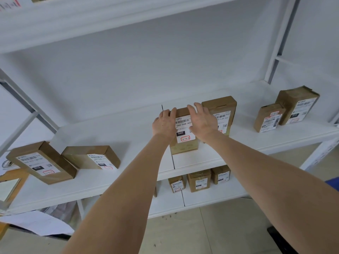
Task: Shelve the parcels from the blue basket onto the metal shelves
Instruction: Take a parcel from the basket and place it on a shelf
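Cardboard parcel upright between left hand, right hand.

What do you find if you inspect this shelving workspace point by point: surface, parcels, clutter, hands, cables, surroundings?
Surface: white metal shelf with parcels on it; lower shelf carries three small parcels.
Job's things: 060 parcel upright at mid-shelf; taller parcel just behind its right; two left parcels side by side; two right parcels upright.
Clutter: loose papers low at left.
Hands: left hand grips the 060 parcel's upper left edge; right hand rests straight-fingered on its upper right.
Cables: nothing seen.
Surroundings: white wall, tiled floor; blue edge far right, perhaps the basket.
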Motion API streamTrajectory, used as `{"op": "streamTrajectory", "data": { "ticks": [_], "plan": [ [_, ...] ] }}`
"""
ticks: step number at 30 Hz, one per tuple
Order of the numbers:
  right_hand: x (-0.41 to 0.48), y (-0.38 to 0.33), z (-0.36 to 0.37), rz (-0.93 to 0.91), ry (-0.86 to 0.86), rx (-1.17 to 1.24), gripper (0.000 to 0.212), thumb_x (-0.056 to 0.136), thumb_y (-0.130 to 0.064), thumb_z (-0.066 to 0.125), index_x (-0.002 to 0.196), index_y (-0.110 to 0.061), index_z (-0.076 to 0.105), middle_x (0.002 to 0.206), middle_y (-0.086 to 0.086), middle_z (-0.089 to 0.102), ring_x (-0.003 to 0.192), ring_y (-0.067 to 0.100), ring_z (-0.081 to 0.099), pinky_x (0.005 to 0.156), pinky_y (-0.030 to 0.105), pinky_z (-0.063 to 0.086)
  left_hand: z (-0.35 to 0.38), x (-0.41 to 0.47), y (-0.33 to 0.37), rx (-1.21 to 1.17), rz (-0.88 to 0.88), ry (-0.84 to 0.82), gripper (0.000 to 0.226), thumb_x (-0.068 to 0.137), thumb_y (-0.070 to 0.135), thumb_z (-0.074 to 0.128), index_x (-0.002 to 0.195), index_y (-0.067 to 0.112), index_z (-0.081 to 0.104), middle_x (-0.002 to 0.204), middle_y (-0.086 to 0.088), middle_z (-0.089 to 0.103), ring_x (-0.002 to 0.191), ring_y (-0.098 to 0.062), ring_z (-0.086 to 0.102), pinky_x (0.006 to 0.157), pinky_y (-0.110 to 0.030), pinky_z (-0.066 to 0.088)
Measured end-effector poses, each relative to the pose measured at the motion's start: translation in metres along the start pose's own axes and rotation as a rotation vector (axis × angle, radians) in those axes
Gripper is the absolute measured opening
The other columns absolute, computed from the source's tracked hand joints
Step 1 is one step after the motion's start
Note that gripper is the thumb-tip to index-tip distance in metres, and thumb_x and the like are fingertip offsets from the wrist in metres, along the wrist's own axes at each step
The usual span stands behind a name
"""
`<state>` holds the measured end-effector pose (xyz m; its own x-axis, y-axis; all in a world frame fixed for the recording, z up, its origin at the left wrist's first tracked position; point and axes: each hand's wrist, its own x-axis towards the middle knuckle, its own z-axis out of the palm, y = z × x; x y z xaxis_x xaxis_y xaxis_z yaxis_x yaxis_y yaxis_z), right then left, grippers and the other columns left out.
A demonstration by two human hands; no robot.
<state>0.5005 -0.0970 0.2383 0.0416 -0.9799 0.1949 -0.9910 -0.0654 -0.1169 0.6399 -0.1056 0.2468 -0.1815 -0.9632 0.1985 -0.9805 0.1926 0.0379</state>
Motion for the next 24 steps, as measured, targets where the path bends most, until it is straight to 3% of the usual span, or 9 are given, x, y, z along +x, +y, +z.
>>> {"op": "streamTrajectory", "data": {
  "ticks": [7,13,18,24],
  "plan": [
    [-0.026,0.025,-0.023,-0.007,0.117,0.006,0.066,0.087,-0.028,0.068,0.143,-0.019,0.032,0.136,0.008,0.036,0.122,0.025,0.04,0.081,0.031,0.046,-0.02,-0.011,0.027,0.001,0.06,0.07,0.058,0.09,0.015,0.052,0.144,0.017,0.031,0.141,-0.005,0.04,0.128,-0.022,0.039,0.094,-0.033,0.041],
    [-0.071,0.079,-0.042,0.102,0.161,0.0,0.053,0.089,-0.027,0.064,0.134,-0.016,0.038,0.132,0.009,0.039,0.119,0.025,0.041,0.085,0.031,0.044,-0.031,-0.021,0.1,0.013,0.26,0.125,0.053,0.088,0.01,0.05,0.14,0.012,0.036,0.134,-0.009,0.045,0.12,-0.025,0.045,0.08,-0.033,0.046],
    [-0.132,0.148,-0.054,0.34,0.127,-0.026,0.056,0.094,-0.03,0.057,0.143,-0.02,0.031,0.142,0.009,0.033,0.13,0.027,0.034,0.094,0.035,0.044,-0.025,-0.028,0.189,-0.038,0.438,0.007,0.06,0.09,0.013,0.052,0.144,0.015,0.028,0.141,-0.01,0.037,0.129,-0.027,0.036,0.091,-0.038,0.045],
    [-0.244,0.226,-0.056,0.703,0.074,-0.081,0.058,0.093,-0.03,0.057,0.143,-0.019,0.031,0.138,0.007,0.037,0.127,0.026,0.037,0.092,0.036,0.043,-0.002,-0.079,0.316,-0.093,0.74,-0.118,0.057,0.09,0.015,0.052,0.142,0.015,0.031,0.143,-0.011,0.035,0.131,-0.028,0.037,0.093,-0.041,0.043]
  ]
}}
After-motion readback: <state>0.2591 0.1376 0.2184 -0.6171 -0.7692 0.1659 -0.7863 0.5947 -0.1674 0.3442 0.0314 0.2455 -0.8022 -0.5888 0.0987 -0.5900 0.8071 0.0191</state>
